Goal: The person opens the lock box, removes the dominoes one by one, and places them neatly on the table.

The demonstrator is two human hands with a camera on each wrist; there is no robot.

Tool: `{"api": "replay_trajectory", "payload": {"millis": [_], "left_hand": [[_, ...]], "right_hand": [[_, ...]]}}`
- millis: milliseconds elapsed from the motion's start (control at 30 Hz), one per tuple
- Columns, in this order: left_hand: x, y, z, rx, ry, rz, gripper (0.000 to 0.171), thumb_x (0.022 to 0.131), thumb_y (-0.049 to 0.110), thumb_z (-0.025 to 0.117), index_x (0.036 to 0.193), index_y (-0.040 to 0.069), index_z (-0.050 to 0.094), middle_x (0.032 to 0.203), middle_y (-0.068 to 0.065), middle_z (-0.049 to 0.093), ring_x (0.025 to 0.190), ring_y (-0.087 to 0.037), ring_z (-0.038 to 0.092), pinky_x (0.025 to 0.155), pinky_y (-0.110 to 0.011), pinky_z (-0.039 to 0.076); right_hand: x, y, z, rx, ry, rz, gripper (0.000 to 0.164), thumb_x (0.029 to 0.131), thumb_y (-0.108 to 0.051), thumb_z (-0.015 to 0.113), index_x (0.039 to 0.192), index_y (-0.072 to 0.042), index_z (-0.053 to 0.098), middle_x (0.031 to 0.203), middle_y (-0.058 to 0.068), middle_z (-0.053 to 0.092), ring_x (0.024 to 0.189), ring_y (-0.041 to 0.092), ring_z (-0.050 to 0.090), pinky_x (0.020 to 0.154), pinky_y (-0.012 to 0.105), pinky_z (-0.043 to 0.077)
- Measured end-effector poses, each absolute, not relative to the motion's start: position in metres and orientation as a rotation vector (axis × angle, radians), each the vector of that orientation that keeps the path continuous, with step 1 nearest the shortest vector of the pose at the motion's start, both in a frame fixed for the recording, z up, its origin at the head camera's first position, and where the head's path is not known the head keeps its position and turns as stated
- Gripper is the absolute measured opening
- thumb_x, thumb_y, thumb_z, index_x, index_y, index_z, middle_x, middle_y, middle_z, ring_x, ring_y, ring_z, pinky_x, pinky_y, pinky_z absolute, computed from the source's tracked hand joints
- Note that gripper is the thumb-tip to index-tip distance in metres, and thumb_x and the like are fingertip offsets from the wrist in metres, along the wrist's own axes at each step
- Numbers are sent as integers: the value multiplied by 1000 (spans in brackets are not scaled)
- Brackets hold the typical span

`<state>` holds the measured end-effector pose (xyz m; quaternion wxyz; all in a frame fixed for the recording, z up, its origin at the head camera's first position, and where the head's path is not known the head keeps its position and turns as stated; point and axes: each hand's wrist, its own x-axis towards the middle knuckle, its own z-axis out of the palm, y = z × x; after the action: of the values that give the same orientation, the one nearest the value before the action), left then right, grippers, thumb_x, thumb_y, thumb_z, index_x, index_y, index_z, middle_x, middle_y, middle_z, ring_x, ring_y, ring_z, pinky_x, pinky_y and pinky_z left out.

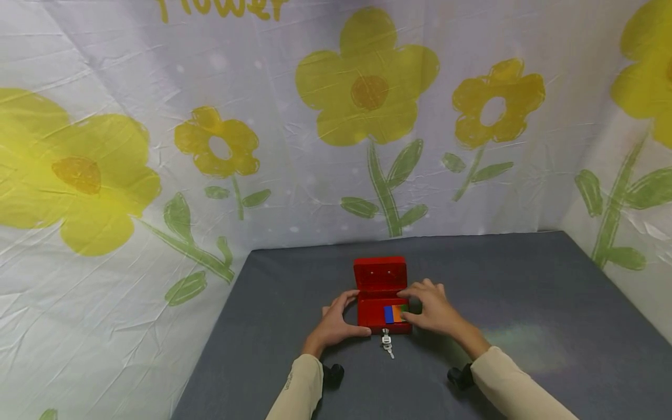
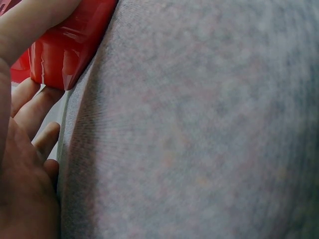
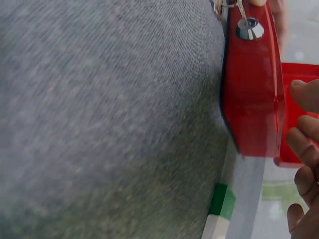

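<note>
A red metal cash box (image 1: 370, 315) stands on the table with its lid (image 1: 380, 274) tipped up at the back. Blue (image 1: 388, 314) and orange (image 1: 397, 313) flat pieces lie inside at the right, with a green one partly behind my fingers. My left hand (image 1: 336, 324) holds the box's left side, thumb at the front corner and fingers toward the back. Over the right end is my right hand (image 1: 433, 309), thumb and index finger apart with nothing seen between them. Keys (image 1: 388, 345) hang from the lock (image 3: 249, 29) on the front wall.
In the right wrist view, a green and white block (image 3: 222, 201) lies on the table beyond the box's right end. The dark grey table (image 1: 294, 274) ends at the back against a white cloth (image 1: 294, 192) printed with yellow flowers.
</note>
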<state>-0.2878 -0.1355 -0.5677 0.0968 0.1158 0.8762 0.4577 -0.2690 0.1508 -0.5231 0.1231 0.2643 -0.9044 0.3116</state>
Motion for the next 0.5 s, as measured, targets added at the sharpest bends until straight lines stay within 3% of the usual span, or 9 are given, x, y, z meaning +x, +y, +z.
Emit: {"api": "replay_trajectory", "payload": {"millis": [500], "left_hand": [[-287, -136, -567, 368, 2599, 1346, 93, 70, 48, 92, 149, 37, 43, 157, 1, 48, 136, -32, 30, 107, -63, 35]], "right_hand": [[-281, 133, -517, 840, -2788, 746, 37, 80, -23, 85, 115, -11, 76, 109, 0, 72, 85, 11, 38, 74, 36, 19]]}}
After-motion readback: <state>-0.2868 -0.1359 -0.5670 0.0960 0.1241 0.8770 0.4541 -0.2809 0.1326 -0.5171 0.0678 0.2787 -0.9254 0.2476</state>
